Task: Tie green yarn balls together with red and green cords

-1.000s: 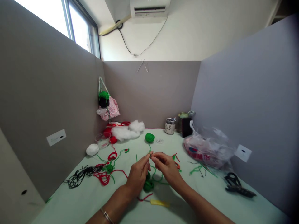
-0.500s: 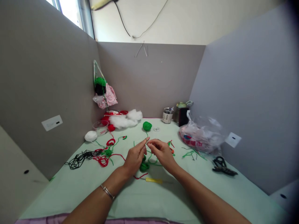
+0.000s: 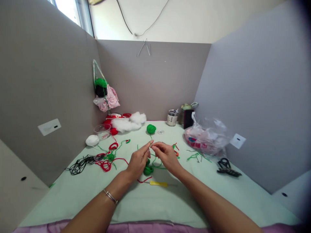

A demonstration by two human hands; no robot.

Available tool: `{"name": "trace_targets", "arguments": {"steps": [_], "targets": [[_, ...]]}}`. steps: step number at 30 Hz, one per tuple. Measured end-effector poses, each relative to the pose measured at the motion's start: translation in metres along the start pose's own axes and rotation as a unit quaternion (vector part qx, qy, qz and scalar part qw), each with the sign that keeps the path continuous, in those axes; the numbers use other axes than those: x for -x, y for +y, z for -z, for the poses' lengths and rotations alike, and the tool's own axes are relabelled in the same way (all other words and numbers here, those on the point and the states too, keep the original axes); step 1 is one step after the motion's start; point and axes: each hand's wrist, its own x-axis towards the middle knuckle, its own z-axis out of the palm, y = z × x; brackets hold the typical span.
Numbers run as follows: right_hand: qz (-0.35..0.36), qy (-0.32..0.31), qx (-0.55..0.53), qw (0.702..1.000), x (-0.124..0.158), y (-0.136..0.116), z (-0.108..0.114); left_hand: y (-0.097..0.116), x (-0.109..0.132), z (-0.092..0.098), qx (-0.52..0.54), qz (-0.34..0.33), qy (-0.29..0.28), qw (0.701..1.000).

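My left hand (image 3: 139, 161) is raised over the middle of the table with its index finger stretched out, and green yarn (image 3: 151, 137) runs to its tip from a green yarn ball (image 3: 151, 129) behind. Close against it, my right hand (image 3: 166, 156) pinches at the same yarn near that fingertip. The exact loop between the fingers is too small to make out. Beneath the hands lies a dark green yarn bundle (image 3: 148, 170), partly hidden by my left hand. Nearer me rests a crochet hook with a yellow handle (image 3: 158, 183), beside a short red strand (image 3: 145, 180).
Tangled black yarn (image 3: 81, 165) and red yarn (image 3: 105, 166) lie to the left, near a white yarn ball (image 3: 92, 140) and a clear tub (image 3: 102, 132). White stuffing (image 3: 126, 124) sits behind. To the right are a plastic bag (image 3: 206, 139), green scraps (image 3: 194, 157) and black scissors (image 3: 228, 168).
The whole view has shifted slightly, so everything appears a little further left and higher. Both hands stay together at the yarn in nearly the same pose.
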Motion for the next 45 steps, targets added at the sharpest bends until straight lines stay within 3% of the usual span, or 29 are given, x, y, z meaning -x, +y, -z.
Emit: {"name": "trace_targets", "arguments": {"steps": [21, 33, 40, 45], "targets": [[-0.015, -0.025, 0.000, 1.000, -0.001, -0.005, 0.001, 0.000, 0.001, -0.001, -0.026, -0.006, 0.001, 1.000], [0.003, -0.029, 0.072, 0.997, -0.006, 0.008, 0.002, -0.005, 0.001, -0.003, -0.050, 0.012, -0.004, 0.999], [-0.006, -0.038, 0.062, 0.997, -0.006, 0.007, 0.002, -0.007, 0.002, -0.005, -0.075, 0.021, -0.011, 0.997], [-0.016, -0.033, 0.050, 0.998, -0.008, 0.009, 0.000, -0.005, 0.001, -0.007, -0.096, -0.004, 0.003, 0.995]]}}
